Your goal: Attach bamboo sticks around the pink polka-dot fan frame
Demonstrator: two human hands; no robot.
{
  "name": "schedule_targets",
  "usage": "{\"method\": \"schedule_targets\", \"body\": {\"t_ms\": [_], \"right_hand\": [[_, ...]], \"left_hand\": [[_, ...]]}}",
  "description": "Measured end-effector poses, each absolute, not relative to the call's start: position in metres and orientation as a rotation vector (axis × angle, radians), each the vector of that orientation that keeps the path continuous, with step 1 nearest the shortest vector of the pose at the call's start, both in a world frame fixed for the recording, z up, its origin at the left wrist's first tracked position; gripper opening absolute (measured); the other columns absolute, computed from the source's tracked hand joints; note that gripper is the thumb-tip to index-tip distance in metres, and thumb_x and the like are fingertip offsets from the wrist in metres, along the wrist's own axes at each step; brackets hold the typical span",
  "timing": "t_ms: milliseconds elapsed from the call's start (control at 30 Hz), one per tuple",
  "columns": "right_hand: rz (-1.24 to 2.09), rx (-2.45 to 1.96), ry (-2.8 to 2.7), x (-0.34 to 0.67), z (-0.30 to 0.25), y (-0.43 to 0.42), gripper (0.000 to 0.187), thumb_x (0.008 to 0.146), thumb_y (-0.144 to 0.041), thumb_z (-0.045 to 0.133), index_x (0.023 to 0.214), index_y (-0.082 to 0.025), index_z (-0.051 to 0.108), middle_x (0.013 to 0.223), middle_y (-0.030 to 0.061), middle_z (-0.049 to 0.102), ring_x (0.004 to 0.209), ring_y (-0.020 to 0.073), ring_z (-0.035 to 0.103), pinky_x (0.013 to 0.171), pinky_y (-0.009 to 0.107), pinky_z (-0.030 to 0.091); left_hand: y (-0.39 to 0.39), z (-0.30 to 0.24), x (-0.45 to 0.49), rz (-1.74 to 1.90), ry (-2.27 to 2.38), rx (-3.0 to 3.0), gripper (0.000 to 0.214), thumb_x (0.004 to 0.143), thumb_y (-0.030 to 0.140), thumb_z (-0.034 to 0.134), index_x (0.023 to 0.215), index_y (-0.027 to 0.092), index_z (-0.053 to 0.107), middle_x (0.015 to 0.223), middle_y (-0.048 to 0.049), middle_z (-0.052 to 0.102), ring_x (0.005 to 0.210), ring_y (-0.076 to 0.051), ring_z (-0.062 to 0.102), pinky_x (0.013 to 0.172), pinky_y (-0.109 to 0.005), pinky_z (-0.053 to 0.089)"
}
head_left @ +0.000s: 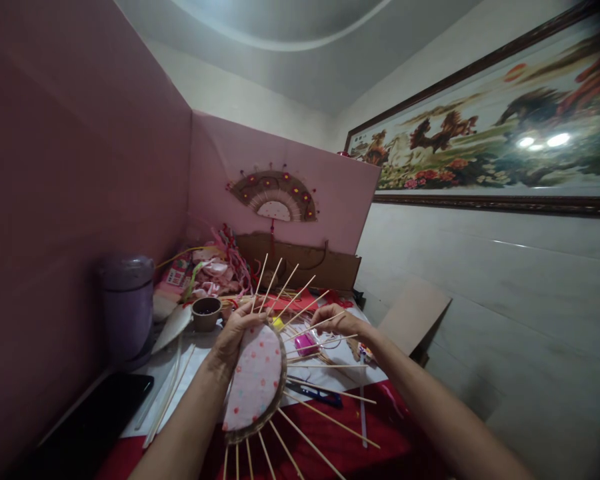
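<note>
My left hand (241, 331) grips the upper end of a half-round fan base (258, 377), which is covered in pale cloth with red dots and has a brown layered rim. Thin wooden sticks (325, 387) fan out from its curved edge. It is held tilted above the table, its straight side toward my left forearm. My right hand (337, 321) is at the right of the fan, fingers pinched around one of the upper sticks; the fingertips are partly hidden. Below and between the hands lie a bright pink packet (306, 344) and a blue-handled tool (320, 395).
A lilac lidded container (127, 307) and a black phone-like slab (97, 410) stand at the left. Behind are a small brown cup (206, 315) and a heap of pink material (215, 270). A finished-looking fan (275, 193) hangs on the pink board; brown cardboard (413, 313) leans right.
</note>
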State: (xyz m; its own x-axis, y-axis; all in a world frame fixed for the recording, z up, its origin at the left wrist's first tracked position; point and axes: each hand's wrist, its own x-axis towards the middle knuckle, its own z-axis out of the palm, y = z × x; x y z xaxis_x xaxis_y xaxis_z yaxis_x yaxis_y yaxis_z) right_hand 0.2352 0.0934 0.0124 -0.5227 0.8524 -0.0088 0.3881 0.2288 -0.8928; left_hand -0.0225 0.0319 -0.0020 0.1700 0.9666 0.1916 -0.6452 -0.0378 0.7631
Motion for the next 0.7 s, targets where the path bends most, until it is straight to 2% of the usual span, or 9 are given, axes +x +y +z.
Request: {"method": "schedule_targets", "body": {"t_ms": [700], "right_hand": [[1.196, -1.098, -2.069, 0.241, -0.009, 0.111, 0.025, 0.060, -0.032, 0.070, 0.075, -0.012, 0.066, 0.062, 0.0015, 0.059, 0.054, 0.0104, 0.048, 0.051, 0.022, 0.037]], "left_hand": [[0.031, 0.001, -0.022, 1.372, 0.465, 0.849, 0.040, 0.060, 0.009, 0.072, 0.098, 0.015, 0.061, 0.075, -0.0006, 0.068, 0.060, -0.009, 0.062, 0.055, -0.015, 0.046]]}}
